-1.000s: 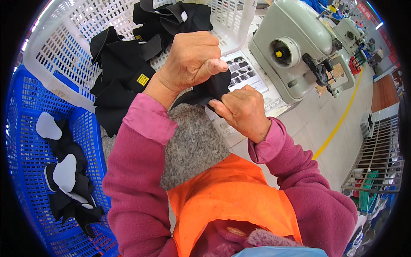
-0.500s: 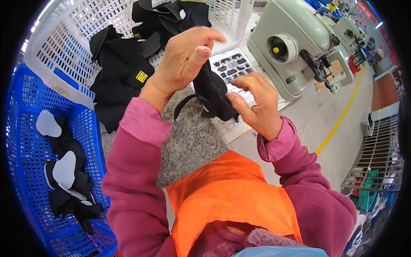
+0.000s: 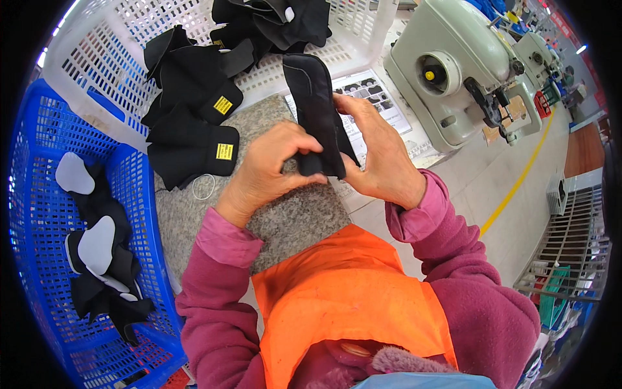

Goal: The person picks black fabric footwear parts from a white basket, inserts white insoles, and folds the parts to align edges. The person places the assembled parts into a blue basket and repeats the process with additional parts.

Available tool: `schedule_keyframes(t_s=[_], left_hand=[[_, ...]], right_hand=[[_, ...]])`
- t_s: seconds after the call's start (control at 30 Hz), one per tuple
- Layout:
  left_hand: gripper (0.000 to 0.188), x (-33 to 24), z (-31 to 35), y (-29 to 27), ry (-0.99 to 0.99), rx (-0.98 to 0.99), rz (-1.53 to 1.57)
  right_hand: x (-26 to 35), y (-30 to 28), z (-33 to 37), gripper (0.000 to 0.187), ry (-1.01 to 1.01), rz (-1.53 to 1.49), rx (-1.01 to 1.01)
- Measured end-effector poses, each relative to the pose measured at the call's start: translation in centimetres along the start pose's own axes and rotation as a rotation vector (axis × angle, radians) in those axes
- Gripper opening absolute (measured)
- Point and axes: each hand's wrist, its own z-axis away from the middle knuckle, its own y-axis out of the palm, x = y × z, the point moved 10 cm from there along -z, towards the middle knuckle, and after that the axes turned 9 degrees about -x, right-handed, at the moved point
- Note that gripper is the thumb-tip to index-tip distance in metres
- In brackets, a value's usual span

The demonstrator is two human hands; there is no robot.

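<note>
My left hand (image 3: 267, 165) pinches the lower end of a folded black fabric piece (image 3: 310, 87) with a stitched seam line, shaped like a shoe upper. My right hand (image 3: 383, 152) holds the same piece along its right edge, thumb at the bottom and fingers farther up. The piece stands up from the hands, above a speckled grey stone slab (image 3: 272, 223). Left of my left hand lie several black fabric pieces (image 3: 191, 152) with yellow labels, overlapping in a row. A thin white loop (image 3: 203, 187) rests on the slab beside them.
A white plastic basket (image 3: 84, 71) with more black pieces stands behind. To the left is a blue basket (image 3: 39, 214) holding black pieces and white pads (image 3: 97, 246). A grey-green sewing-type machine (image 3: 440, 71) stands at the right, by a printed sheet (image 3: 389, 110).
My left hand has come down and left, now gripping the piece's lower end. The piece is turned more upright, its long side showing. The labelled pieces and white loop are more exposed.
</note>
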Motion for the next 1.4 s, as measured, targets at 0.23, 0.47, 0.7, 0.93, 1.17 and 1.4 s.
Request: schedule_keyframes(t_s=[0.23, 0.47, 0.7, 0.93, 1.17, 1.4], left_hand=[[0.034, -2.0, 0.0, 0.5, 0.175, -0.017, -0.184], [0.038, -2.8, 0.8, 1.0, 0.183, -0.013, -0.257], [0.035, -3.3, 0.9, 1.8, 0.2, -0.061, -0.263], [0.024, -2.0, 0.7, 2.3, 0.172, 0.023, -0.288], [0.025, -3.5, 1.6, 5.1, 0.222, 0.447, -0.227], [0.03, -0.4, -7.6, -4.6, -0.05, -0.54, 0.346]], right_hand=[[0.7, 0.5, -0.4, 0.058, -0.043, 0.076, -0.049], [0.6, -0.6, -0.8, 0.046, -0.036, 0.208, -0.095], [1.4, -0.9, -1.2, 0.027, -0.142, 0.353, -0.162], [-0.1, -0.4, -1.2, 0.022, -0.182, 0.256, -0.043], [0.1, -0.6, -1.1, 0.033, -0.143, 0.253, 0.016], [1.4, -0.8, -1.5, 0.031, -0.223, 0.303, -0.07]])
